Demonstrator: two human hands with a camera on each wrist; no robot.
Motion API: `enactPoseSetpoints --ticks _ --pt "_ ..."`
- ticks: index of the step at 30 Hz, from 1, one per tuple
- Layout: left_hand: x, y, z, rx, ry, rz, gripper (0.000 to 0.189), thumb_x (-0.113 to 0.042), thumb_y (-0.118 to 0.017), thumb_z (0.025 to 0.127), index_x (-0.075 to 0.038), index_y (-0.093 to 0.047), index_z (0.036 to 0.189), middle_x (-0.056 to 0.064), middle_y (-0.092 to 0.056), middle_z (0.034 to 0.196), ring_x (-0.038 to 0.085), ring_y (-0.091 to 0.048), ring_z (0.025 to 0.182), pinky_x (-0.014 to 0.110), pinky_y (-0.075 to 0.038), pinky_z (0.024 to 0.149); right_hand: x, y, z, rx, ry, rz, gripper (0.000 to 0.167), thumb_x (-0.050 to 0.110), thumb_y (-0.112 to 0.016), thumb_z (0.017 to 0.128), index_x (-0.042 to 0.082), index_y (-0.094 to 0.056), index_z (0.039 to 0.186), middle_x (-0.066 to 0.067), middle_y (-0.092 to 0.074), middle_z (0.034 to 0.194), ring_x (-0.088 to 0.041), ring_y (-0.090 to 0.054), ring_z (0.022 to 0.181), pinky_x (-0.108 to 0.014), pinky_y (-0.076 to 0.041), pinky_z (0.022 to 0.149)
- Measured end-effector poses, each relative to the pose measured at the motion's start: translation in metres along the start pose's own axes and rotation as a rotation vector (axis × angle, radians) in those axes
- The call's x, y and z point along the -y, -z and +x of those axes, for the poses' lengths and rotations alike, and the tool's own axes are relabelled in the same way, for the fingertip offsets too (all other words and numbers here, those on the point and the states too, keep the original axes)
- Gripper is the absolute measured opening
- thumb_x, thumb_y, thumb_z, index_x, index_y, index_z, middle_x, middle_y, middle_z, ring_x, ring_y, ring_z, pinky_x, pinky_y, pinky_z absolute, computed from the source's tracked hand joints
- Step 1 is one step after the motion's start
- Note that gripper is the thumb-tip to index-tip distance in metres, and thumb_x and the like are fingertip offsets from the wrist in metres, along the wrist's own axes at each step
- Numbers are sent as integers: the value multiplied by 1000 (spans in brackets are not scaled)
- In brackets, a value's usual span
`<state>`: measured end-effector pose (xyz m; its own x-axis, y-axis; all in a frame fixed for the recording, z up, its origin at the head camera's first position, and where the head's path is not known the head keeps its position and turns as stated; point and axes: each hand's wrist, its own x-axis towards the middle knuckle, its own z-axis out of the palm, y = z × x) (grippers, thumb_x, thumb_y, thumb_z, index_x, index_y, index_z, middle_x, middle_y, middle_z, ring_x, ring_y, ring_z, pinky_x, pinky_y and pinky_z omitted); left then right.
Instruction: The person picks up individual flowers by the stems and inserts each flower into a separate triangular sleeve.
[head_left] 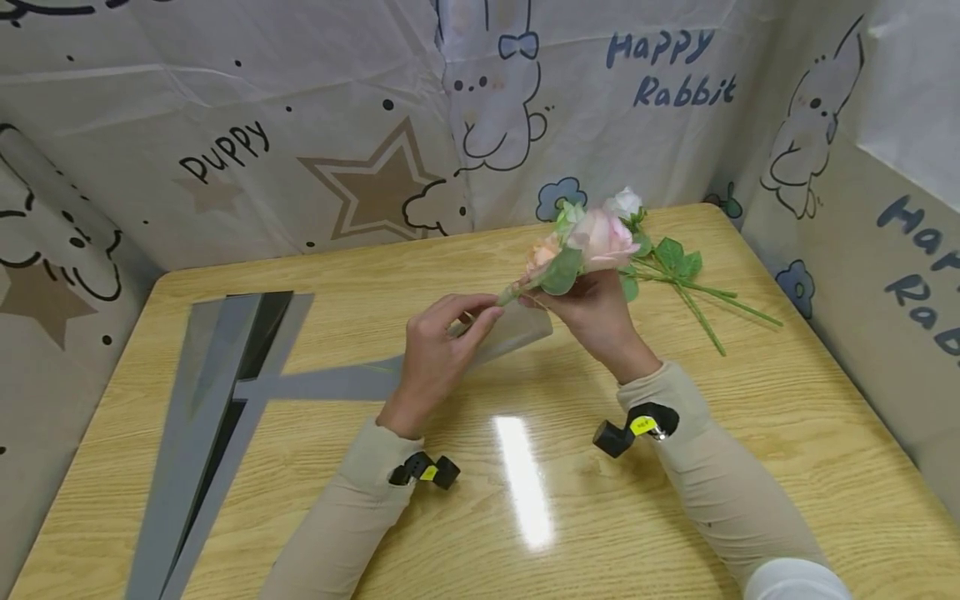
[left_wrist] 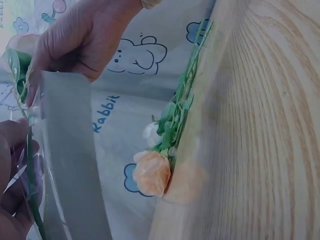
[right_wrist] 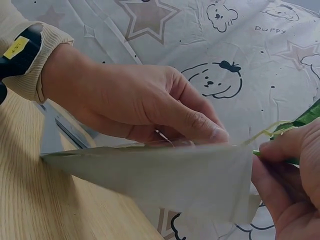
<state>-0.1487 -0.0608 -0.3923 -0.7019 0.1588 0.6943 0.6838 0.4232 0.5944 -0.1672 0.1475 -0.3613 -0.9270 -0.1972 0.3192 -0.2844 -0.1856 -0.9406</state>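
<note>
My right hand (head_left: 600, 317) pinches a green stem (right_wrist: 256, 153) just below a pink rose (head_left: 602, 239) with green leaves. Lower on the stem, my left hand (head_left: 444, 346) grips it together with crinkled clear film. A grey strip of wrapping paper (head_left: 337, 380) runs from under the left hand to the sheets at left; its pale end (left_wrist: 70, 145) stands up beside the stem in the left wrist view. The right palm and some fingertips are hidden behind the flower in the head view. A peach rose (left_wrist: 151, 173) lies beyond the hands.
Folded grey and black wrapping sheets (head_left: 187, 400) lie on the left of the wooden table (head_left: 600, 517). Loose green stems (head_left: 705, 308) and a white flower (head_left: 624, 202) lie at the back right. Printed cloth (head_left: 337, 67) hangs around the table.
</note>
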Motion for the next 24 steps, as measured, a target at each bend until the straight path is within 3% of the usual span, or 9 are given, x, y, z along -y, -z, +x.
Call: enactPoseSetpoints --ticks 5,12,16,19,24 --pt "-3 0 1 -19 3 -9 14 -13 -78 92 -2 -79 101 14 -80 93 21 -72 76 32 -61 69 0 1 0 16 -49 -21 33 -9 -72 91 15 -65 112 9 -78 98 -8 -76 95 -28 -63 91" --pt "-5 0 1 -25 4 -9 15 -12 -79 92 0 -79 100 15 -80 92 22 -72 75 33 -62 68 2 4 3 20 -37 -188 33 5 -83 86 8 -67 115 9 -73 102 -8 -72 96 -24 -61 90" --pt "-6 0 1 -19 -5 -4 15 -13 -78 92 -1 -79 101 14 -80 93 22 -72 77 32 -61 71 6 8 4 78 -120 -113 31 8 -81 89 2 -68 117 6 -77 102 -10 -76 96 -29 -63 88" --pt "-7 1 1 -13 -8 -16 14 -13 -78 92 -2 -79 102 12 -80 94 21 -72 79 32 -61 73 9 11 4 99 -159 -52 29 13 -82 88 5 -71 113 5 -80 101 -12 -77 96 -32 -64 88" --pt "-9 3 2 -14 -18 -37 14 -11 -77 93 -1 -79 102 13 -80 94 21 -73 80 31 -61 74 8 16 5 132 -75 -7 23 19 -86 83 12 -77 103 4 -81 99 -12 -77 96 -31 -64 88"
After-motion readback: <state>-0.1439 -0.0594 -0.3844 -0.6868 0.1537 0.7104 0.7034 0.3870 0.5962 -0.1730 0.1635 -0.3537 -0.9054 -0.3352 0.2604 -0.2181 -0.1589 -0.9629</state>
